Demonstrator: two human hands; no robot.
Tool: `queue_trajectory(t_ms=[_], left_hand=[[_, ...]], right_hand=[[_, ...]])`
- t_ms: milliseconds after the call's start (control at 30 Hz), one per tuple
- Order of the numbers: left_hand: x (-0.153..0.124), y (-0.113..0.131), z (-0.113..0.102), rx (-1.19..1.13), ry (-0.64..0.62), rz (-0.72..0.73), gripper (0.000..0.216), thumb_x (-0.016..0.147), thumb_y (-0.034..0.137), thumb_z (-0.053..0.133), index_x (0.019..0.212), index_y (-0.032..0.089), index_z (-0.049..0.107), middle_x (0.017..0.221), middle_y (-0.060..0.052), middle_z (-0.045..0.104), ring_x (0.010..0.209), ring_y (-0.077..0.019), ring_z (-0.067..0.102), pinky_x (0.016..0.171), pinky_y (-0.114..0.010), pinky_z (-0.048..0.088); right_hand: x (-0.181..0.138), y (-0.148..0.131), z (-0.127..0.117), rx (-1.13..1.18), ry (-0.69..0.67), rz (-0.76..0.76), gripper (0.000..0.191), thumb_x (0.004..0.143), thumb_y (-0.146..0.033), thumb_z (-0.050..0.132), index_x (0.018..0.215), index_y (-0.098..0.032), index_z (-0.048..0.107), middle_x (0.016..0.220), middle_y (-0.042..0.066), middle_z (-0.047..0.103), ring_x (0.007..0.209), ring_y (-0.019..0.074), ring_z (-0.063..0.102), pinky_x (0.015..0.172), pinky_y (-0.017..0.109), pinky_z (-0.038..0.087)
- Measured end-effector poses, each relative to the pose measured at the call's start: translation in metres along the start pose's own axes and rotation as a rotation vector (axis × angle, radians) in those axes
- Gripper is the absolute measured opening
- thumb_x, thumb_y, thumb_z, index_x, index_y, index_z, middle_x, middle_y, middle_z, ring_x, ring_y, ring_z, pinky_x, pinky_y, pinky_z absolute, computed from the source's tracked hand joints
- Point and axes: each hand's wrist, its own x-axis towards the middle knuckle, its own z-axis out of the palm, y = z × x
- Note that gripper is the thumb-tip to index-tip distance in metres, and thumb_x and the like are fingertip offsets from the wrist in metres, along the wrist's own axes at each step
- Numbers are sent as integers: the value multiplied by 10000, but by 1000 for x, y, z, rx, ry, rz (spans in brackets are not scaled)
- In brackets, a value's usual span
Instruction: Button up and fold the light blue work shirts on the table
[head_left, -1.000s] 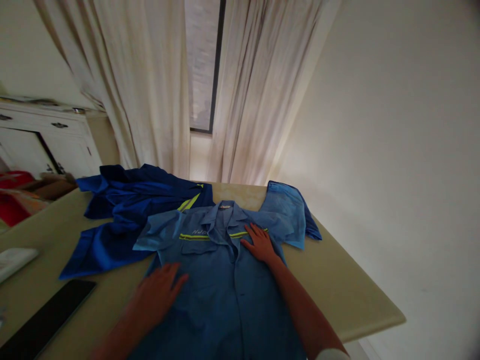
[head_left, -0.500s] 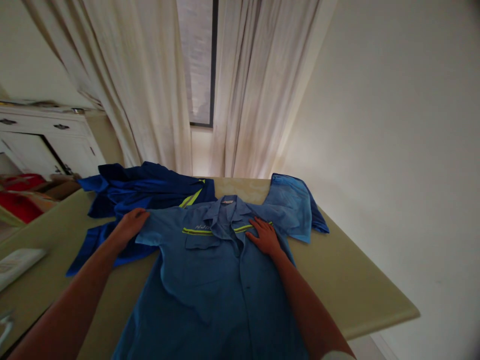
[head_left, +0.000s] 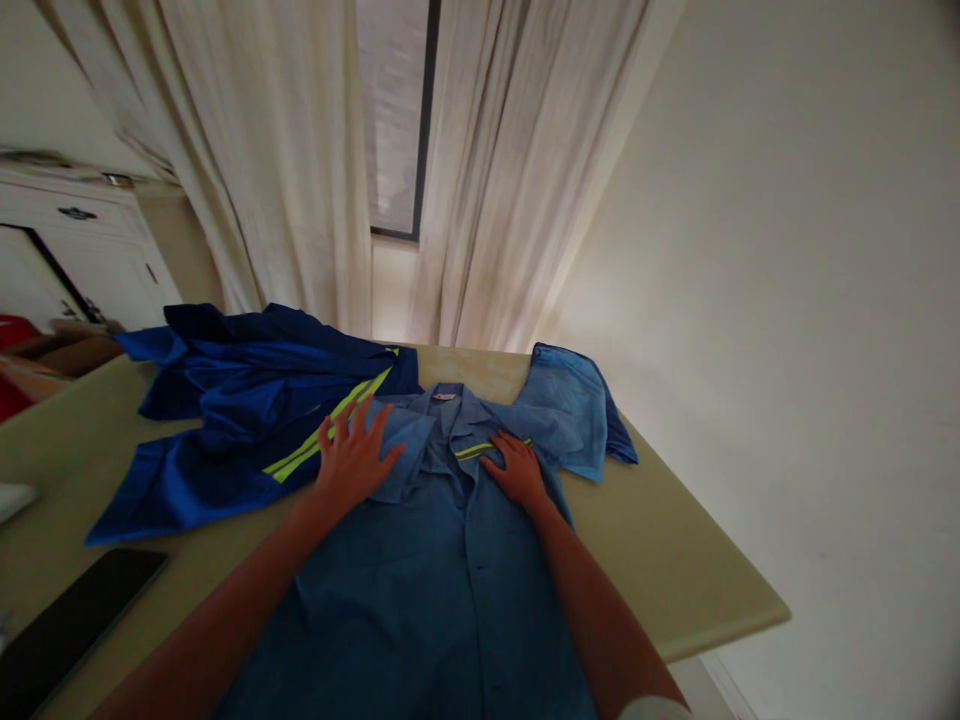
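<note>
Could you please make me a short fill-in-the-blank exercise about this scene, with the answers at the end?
1. The right hand lies on the shirt, by a chest stripe coloured ____.
2. The sleeve on the person's ____ side is folded in over the shirt's chest.
3. The shirt and the dark blue garment both lie on the ____.
4. On either side of the window hang pale ____.

Missing words: yellow; left; table; curtains.
</note>
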Motion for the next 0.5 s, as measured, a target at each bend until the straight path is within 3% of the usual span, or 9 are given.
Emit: queue_trajectory(t_ms=[67, 133, 167, 233, 333, 500], left_hand=[[-11, -19, 22, 22, -172, -101, 787, 961, 622, 462, 1564, 118, 414, 1588, -260, 433, 1446, -464, 412, 1138, -660, 332], [-20, -25, 37, 4, -332, -26, 753, 986, 603, 416, 1556, 111, 431, 1589, -246, 447, 1466, -425, 412, 1172, -639, 307], [-22, -23, 42, 3, -352, 33, 708, 998, 578, 403, 1540, 126, 463, 1610, -224, 428, 1492, -405, 383, 1204, -638, 256], [-20, -12, 46, 10, -291, 120, 654, 1014, 546, 386, 1522, 150, 500, 1660, -187, 357, 1534, -379, 320, 1247, -638, 147], [-4, 10, 50, -32, -192, 145, 662, 1032, 528, 338, 1557, 139, 449, 1663, -176, 354, 1538, -348, 326, 1268, -597, 134], [14, 5, 75, -41, -229, 25, 706, 1028, 549, 338, 1571, 106, 418, 1632, -196, 402, 1516, -366, 364, 1250, -608, 193]], right_hand=[[1, 0, 0, 2, -2, 8, 569, 1002, -552, 550, 1475, -236, 571, 1555, 102, 530, 1420, 274, 491, 1196, 450, 332], [2, 0, 1, 7, -7, 12, 571, 1001, -557, 547, 1469, -231, 573, 1556, 102, 527, 1423, 278, 486, 1191, 456, 334], [2, 0, 1, 11, -9, 13, 572, 1001, -560, 544, 1466, -228, 574, 1558, 103, 525, 1425, 279, 482, 1190, 457, 334], [3, 0, 2, 24, -3, 10, 556, 1009, -548, 528, 1453, -218, 583, 1545, 107, 538, 1417, 274, 489, 1189, 446, 335], [1, -2, 1, 34, 66, 30, 506, 1037, -502, 471, 1405, -185, 614, 1465, 128, 606, 1365, 269, 528, 1180, 422, 338], [-9, 0, -5, 8, 405, 204, 541, 1057, -480, 356, 1386, -128, 601, 1480, 186, 566, 1389, 312, 477, 1164, 469, 328]])
